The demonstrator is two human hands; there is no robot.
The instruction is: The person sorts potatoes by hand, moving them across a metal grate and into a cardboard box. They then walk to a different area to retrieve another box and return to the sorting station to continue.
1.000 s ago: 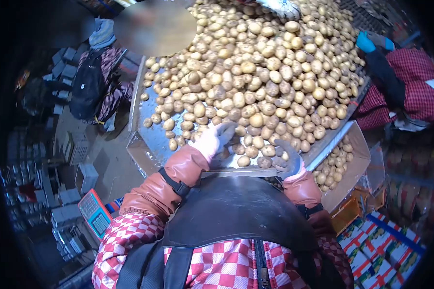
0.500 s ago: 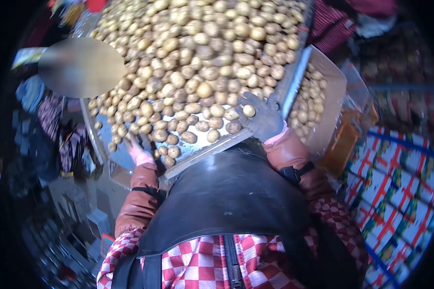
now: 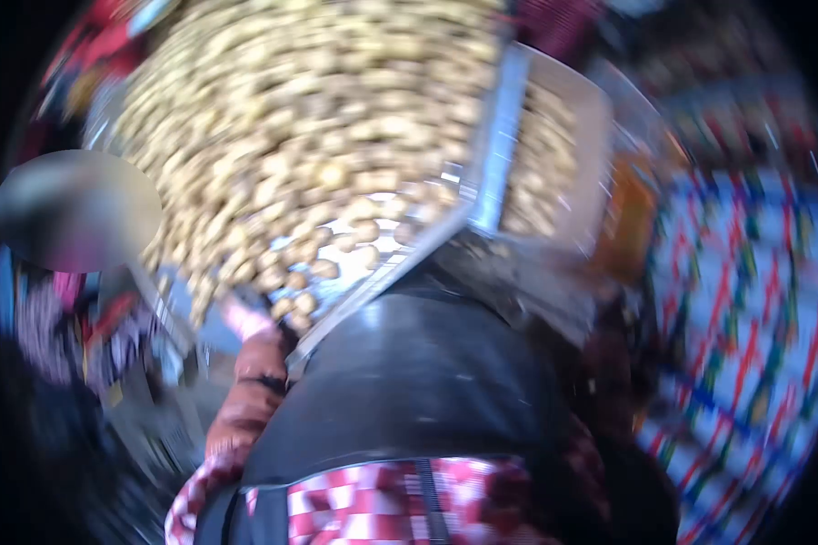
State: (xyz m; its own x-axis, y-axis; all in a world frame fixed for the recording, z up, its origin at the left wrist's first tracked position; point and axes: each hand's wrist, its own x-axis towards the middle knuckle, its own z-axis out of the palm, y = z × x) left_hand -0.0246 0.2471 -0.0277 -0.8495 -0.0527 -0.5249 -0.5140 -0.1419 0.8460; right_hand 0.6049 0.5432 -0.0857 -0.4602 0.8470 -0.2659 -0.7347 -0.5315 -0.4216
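My left hand (image 3: pixel 245 313) is at the near left edge of a big heap of potatoes (image 3: pixel 336 100), beside a few loose ones. Motion blur smears its gloved fingers, so whether they are open or closed cannot be made out. The potatoes lie on a metal tray (image 3: pixel 350 272) with a pale raised front edge. My right sleeve (image 3: pixel 606 363) shows dark and blurred at the right of my body, and the right hand cannot be made out.
Right of the tray stands a box (image 3: pixel 586 154) holding more potatoes (image 3: pixel 538 173). An orange-brown container (image 3: pixel 625 218) is beside it. Printed white, red and green cartons (image 3: pixel 736 291) are stacked at the right. Another person in striped sleeves (image 3: pixel 50 331) is at the left.
My right hand has left the potatoes by the tray's right corner. The view has turned and blurred, with the tray and box shifted left. My left hand remains near the tray's left side.
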